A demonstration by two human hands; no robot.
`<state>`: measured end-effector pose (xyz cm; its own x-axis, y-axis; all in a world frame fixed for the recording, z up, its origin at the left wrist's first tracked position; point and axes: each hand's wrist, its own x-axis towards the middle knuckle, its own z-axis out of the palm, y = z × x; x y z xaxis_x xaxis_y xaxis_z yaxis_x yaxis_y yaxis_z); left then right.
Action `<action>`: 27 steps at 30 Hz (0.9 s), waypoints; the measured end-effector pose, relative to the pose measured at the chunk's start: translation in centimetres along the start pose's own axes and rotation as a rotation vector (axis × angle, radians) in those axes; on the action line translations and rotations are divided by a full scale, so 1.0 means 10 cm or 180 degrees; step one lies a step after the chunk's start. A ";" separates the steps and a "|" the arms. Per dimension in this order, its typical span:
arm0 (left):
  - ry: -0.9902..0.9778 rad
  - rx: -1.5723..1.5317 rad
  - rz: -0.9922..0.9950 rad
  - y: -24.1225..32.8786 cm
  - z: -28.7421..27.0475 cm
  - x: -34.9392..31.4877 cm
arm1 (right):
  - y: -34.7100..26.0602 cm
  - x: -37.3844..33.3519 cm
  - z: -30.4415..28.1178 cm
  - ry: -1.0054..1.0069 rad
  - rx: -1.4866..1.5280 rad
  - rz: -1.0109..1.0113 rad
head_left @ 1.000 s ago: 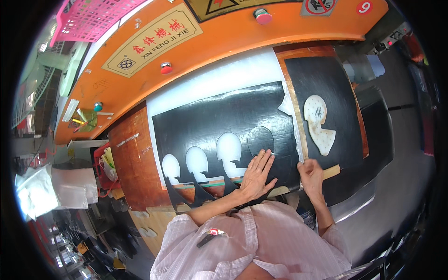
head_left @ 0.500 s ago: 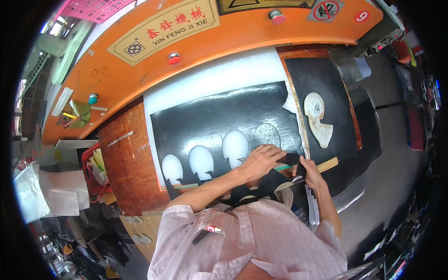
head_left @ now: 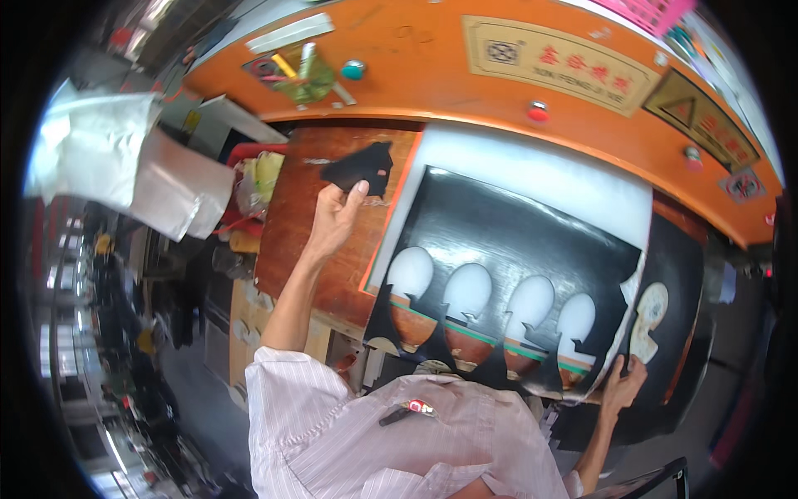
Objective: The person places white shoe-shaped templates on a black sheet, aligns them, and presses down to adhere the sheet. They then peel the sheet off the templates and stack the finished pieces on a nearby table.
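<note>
My left hand point(head_left: 337, 214) is raised over the brown board at the left, its thumb and fingers closed on a black cut-out piece point(head_left: 356, 169) with a small reddish mark. At the lower right, my right hand point(head_left: 623, 387) has its thumb and fingers apart. Those fingertips are beside the black sheet's right edge and at the lower end of a cream, speckled curved template point(head_left: 648, 320); whether they touch it cannot be told. The black sheet point(head_left: 515, 224) lies on a white board, with several rounded cut-outs in a row along its near side.
An orange machine beam point(head_left: 399, 58) with buttons runs across the far side. The brown board point(head_left: 291, 249) lies left of the white board point(head_left: 540, 158). Silvery plastic sheeting point(head_left: 179, 179) and a red basket point(head_left: 237, 212) are farther left. Dark sheeting lies under the template.
My left hand has moved from the sheet's near right to over the left board, carrying the black piece. My right hand has come off that piece. The view has turned left.
</note>
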<state>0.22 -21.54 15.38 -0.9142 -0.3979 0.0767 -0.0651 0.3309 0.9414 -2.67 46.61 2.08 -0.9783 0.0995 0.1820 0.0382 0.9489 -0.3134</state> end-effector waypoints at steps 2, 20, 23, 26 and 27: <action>0.0202 0.0791 0.0487 -0.36 -0.17 -0.17 | 0.03 0.34 0.06 0.0296 -0.0466 -0.0775; 0.0115 0.2465 0.0792 -0.89 0.20 -1.18 | -0.03 1.05 -0.13 -0.0893 0.2020 0.0986; -0.0134 0.2207 0.0780 -0.85 0.78 -0.85 | -0.75 1.06 -0.17 -0.0475 0.1276 -0.1042; -0.0035 0.1990 0.0640 -0.86 1.01 -0.73 | -1.59 1.07 -0.02 -0.0789 0.1546 -0.2135; 0.0039 0.1936 0.0494 -0.87 1.05 -0.74 | -1.87 1.09 0.10 -0.0897 0.1527 -0.2566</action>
<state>3.34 -12.47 3.11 -0.9269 -0.3147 0.2046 -0.1511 0.8119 0.5640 -14.25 29.63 9.01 -0.6900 -0.6597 0.2980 -0.6890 0.4723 -0.5498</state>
